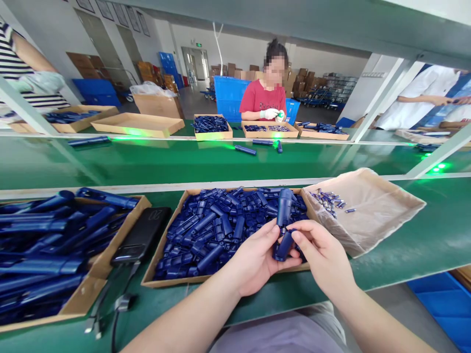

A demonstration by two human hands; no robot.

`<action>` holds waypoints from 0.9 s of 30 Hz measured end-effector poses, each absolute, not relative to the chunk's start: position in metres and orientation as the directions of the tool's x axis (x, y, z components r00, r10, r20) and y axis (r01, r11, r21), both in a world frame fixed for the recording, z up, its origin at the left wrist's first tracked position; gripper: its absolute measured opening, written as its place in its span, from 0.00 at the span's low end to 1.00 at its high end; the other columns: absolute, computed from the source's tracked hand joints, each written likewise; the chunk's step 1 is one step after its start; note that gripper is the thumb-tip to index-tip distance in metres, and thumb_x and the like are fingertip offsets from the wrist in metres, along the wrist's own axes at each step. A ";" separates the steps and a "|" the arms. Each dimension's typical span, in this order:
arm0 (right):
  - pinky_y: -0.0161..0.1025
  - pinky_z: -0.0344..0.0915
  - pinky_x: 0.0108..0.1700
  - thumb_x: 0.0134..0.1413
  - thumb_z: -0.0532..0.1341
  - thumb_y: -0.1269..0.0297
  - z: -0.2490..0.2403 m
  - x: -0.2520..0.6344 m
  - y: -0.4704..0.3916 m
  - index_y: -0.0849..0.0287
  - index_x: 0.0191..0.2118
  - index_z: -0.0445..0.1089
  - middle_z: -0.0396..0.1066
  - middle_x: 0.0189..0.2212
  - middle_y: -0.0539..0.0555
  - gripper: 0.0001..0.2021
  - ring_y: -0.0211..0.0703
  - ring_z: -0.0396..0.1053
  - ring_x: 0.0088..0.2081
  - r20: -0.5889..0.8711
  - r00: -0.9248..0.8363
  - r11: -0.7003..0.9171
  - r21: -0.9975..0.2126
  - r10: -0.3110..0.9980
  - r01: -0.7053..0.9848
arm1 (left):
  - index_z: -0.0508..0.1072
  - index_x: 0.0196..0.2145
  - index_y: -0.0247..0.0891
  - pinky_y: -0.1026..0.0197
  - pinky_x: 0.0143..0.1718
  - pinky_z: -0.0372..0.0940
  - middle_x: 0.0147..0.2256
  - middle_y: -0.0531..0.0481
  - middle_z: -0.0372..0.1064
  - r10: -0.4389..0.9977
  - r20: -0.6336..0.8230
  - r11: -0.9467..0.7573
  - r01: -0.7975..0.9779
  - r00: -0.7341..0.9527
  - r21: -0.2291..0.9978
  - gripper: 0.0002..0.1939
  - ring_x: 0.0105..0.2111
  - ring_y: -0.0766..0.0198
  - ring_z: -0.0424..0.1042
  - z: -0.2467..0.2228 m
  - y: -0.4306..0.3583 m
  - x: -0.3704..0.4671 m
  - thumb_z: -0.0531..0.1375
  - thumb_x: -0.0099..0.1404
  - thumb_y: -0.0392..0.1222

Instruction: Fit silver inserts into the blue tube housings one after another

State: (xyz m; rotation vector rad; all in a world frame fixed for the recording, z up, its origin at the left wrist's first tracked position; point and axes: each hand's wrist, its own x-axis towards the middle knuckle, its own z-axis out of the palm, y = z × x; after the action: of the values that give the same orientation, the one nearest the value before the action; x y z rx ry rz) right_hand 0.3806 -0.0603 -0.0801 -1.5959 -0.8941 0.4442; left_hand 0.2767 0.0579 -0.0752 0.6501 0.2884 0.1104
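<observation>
A blue plastic flashlight body (284,207) stands tilted upright in my left hand (257,257), whose thumb and fingers close round its lower half. My right hand (326,257) has its thumb and forefinger pinched on a curved blue cover (284,246) at that lower half. A small metallic bit shows between the two parts; whether the cover is seated, I cannot tell. Beneath and behind the hands is a shallow cardboard tray (180,283) heaped with small blue plastic covers (211,230). My fingers partly hide the flashlight's lower end.
On the left, a cardboard tray (106,255) holds many blue flashlights, beside a black power bank (142,233) with cables. A lined tray (382,211) at right holds small metallic parts (327,200). Across the green belt (165,164), a gloved co-worker (263,100) handles a green-lit piece.
</observation>
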 end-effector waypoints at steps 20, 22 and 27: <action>0.33 0.62 0.24 0.58 0.61 0.48 -0.049 0.436 -0.061 0.57 0.54 0.63 0.66 0.27 0.50 0.24 0.36 0.64 0.24 -0.059 0.410 -0.206 -0.922 0.910 0.327 | 0.64 0.38 0.36 0.65 0.17 0.64 0.22 0.54 0.62 0.058 -0.234 0.441 0.185 0.971 0.878 0.24 0.16 0.66 0.66 -0.078 0.054 0.266 0.56 0.63 0.63; 0.34 0.65 0.27 0.51 0.66 0.50 -0.045 0.453 -0.052 0.58 0.48 0.68 0.68 0.28 0.52 0.22 0.38 0.66 0.27 -0.170 0.326 -0.276 -0.908 0.930 0.316 | 0.65 0.41 0.36 0.62 0.24 0.69 0.28 0.49 0.67 0.038 -0.229 0.406 0.194 0.973 0.893 0.27 0.24 0.62 0.72 -0.074 0.060 0.252 0.59 0.60 0.65; 0.38 0.71 0.40 0.59 0.59 0.61 -0.058 0.513 0.018 0.63 0.38 0.71 0.72 0.38 0.65 0.10 0.46 0.74 0.39 -0.114 0.506 -0.292 -0.912 0.855 0.288 | 0.60 0.58 0.39 0.61 0.35 0.69 0.43 0.42 0.70 0.663 -0.016 -0.126 0.133 0.748 0.983 0.26 0.38 0.60 0.74 -0.062 0.112 0.194 0.55 0.68 0.54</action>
State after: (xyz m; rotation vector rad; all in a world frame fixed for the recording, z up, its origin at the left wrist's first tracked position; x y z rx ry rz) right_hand 0.5126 0.0180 -0.0584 -1.8278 -0.9535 0.7728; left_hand 0.1938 0.1116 -0.0617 1.6628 0.6439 0.5121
